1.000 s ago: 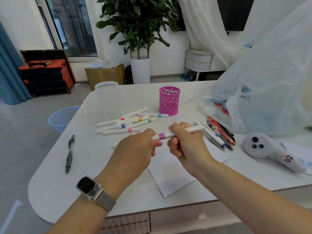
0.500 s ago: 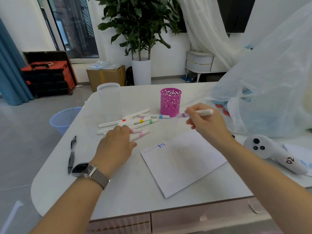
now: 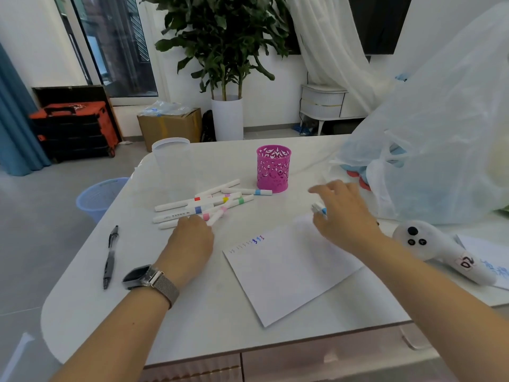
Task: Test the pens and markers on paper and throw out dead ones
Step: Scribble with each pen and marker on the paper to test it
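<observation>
A bright room with a potted plant (image 3: 220, 45) by the far wall lies behind a white worktop (image 3: 154, 307) with rounded corners. On it, a sheet of paper (image 3: 289, 268) lies near the front edge, with a short row of small squiggles, some blue and purple, along its far left corner. Left of the paper is a loose pile of white markers (image 3: 203, 205) with coloured bands, and just beyond them stands a pink pen cup (image 3: 273, 168). The left hand (image 3: 190, 241), a watch on its wrist, rests palm down with its fingers on the near end of the pile. The right hand (image 3: 344, 213) hovers over the far right corner of the paper, fingers loosely spread; pens (image 3: 319, 209) show at its fingertips, but whether it grips one I cannot tell. A black pen (image 3: 110, 257) lies alone at the left edge. A blue basket (image 3: 96, 197) stands on the floor to the left, and a large plastic bag (image 3: 440, 139) fills the right side.
</observation>
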